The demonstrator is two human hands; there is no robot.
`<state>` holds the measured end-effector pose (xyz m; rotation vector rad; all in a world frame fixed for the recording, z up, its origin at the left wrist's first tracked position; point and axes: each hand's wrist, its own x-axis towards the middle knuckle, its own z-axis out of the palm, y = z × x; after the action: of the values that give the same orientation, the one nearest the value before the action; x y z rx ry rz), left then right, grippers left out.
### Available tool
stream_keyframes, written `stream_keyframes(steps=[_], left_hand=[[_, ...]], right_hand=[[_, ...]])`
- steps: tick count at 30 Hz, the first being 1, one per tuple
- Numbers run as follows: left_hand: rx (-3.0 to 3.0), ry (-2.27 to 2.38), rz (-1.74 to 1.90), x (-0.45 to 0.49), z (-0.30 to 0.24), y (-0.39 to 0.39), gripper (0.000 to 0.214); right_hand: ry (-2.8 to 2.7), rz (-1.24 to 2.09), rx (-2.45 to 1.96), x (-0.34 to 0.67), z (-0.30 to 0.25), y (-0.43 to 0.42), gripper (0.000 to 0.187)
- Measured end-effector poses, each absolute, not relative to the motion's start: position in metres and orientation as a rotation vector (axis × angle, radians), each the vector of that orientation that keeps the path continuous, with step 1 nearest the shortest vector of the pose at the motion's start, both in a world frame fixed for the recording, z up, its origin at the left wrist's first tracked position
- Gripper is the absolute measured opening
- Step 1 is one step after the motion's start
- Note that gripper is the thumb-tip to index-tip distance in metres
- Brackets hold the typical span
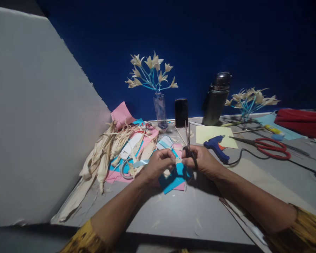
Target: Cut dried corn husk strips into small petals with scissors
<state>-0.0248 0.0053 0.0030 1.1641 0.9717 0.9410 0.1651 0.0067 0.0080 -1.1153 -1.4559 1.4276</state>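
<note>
The right hand [201,161] holds the small scissors [189,142] by their dark loops, above the messy heap; the thin, shiny blades point up, tips a little apart. The left hand [161,162] is just beside it, with thumb and fingers pressed together. A tiny pale bit [178,161] shows between the hands, but I cannot tell if the left fingers pinch it. Under them lies smooth, flat blue paper [171,182]. To the left are dry, wrinkly, cream-coloured husks [102,160], long and curly, and bent pink paper [122,114]. Behind stand a clear vase [160,110] with pointy flowers [154,62], a flat black phone [181,112] and a round, shiny flask [217,100]. Right of the hands, a blue glue gun [218,149] touches yellow paper [213,136], near big red-handled scissors [272,148]. The hands cover part of the heap.
</note>
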Motion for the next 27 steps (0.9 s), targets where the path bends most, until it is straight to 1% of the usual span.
stream_keyframes(steps=[5, 9, 13, 15, 22, 27], left_hand=[[1.212, 0.997, 0.886, -0.025, 0.004, 0.005, 0.012], [1.014, 0.986, 1.017, -0.02, 0.007, 0.002, 0.016], [0.939, 1.038, 1.2, -0.018, 0.009, 0.003, 0.022], [0.956, 1.062, 1.263, -0.018, 0.009, 0.003, 0.023], [0.983, 1.073, 1.328, -0.012, 0.003, 0.001, 0.025], [0.975, 1.096, 1.381, -0.008, 0.001, -0.001, 0.024]], right_hand=[[-1.354, 1.394, -1.134, 0.166, 0.005, 0.01, 0.023], [-1.302, 1.403, -1.171, 0.165, -0.002, 0.013, 0.028], [-1.383, 1.589, -1.133, 0.157, -0.016, 0.008, 0.043], [-1.378, 1.725, -1.078, 0.152, -0.023, 0.002, 0.046], [-1.347, 1.802, -1.019, 0.141, -0.03, -0.006, 0.05], [-1.361, 1.827, -1.035, 0.139, -0.026, -0.008, 0.048]])
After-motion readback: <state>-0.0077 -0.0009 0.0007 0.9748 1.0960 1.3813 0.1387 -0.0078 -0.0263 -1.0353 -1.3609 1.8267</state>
